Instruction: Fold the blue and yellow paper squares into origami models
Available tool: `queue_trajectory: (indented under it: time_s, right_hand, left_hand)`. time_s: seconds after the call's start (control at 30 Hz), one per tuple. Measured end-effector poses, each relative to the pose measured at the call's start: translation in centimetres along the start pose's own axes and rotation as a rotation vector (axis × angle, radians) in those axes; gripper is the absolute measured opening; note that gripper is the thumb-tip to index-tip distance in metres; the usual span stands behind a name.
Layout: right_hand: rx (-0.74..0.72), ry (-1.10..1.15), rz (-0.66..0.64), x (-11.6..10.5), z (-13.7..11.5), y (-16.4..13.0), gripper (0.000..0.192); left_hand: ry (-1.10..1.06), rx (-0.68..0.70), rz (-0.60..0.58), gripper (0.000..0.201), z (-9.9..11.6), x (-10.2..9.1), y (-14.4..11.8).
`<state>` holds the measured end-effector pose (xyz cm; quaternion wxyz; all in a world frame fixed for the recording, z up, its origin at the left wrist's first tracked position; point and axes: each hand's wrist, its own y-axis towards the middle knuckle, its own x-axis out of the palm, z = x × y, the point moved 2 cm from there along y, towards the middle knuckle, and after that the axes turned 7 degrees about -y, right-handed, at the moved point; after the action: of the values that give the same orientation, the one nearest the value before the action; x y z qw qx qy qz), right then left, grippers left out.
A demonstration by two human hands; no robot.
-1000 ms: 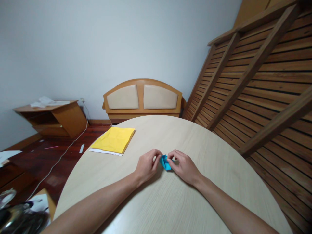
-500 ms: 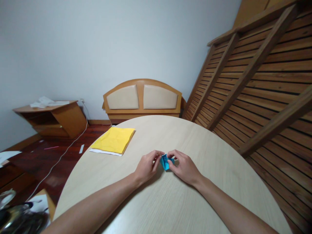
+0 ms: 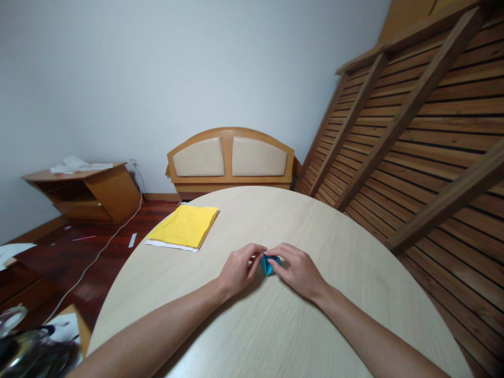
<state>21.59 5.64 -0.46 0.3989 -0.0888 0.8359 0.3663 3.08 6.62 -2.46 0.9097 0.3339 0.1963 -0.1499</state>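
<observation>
A small piece of folded blue paper (image 3: 267, 266) is held between my two hands over the round table (image 3: 275, 320). My left hand (image 3: 238, 266) pinches its left side, fingertips and thumb closed on the edge. On the other side, my right hand (image 3: 297, 266) grips the paper with the thumb in front and the fingers over the top. The fingers of both hands nearly meet above it. Part of the paper, mostly on the right and at the top, is hidden by my fingers.
A stack of yellow paper (image 3: 183, 226) with a white sheet beneath lies at the table's left edge. Behind the table stands a headboard (image 3: 228, 157). Wooden slats (image 3: 413, 136) lean on the right. A low cabinet (image 3: 102, 194) and a cable (image 3: 106, 247) are at left.
My right fingers have shifted left over the paper's top, closer to my left fingertips. Less of the blue paper's upper side shows now.
</observation>
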Motion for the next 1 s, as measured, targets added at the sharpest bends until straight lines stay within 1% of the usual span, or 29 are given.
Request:
queue_trajectory:
  time_s: [0.23, 0.53, 0.63, 0.7, 0.83, 0.9, 1.0]
  right_hand:
    - [-0.013, -0.014, 0.000, -0.12, -0.06, 0.12, 0.011]
    - [0.118, -0.119, -0.016, 0.10, 0.33, 0.11, 0.009]
    - [0.140, -0.138, -0.035, 0.10, 0.57, 0.05, 0.008]
    - [0.129, -0.145, -0.044, 0.10, 0.68, 0.00, 0.009]
    - [0.046, -0.143, -0.069, 0.03, 0.70, -0.01, 0.014]
    - [0.024, -0.150, -0.079, -0.09, 0.68, 0.01, 0.013]
    - [0.035, -0.148, -0.068, -0.28, 0.72, 0.05, 0.009]
  left_hand:
    - [0.030, 0.022, -0.007, 0.020, 0.00, 0.03, -0.01]
    - [0.009, 0.042, 0.017, 0.020, 0.12, 0.02, 0.01]
    - [0.008, 0.037, 0.014, 0.020, 0.09, 0.01, 0.01]
    - [0.007, 0.030, 0.011, 0.020, 0.09, -0.03, 0.02]
    - [0.002, 0.016, 0.012, 0.020, 0.01, -0.06, 0.00]
    - [-0.007, 0.002, 0.014, 0.020, -0.02, -0.04, -0.01]
    - [-0.051, -0.046, 0.025, 0.019, -0.04, 0.00, -0.02]
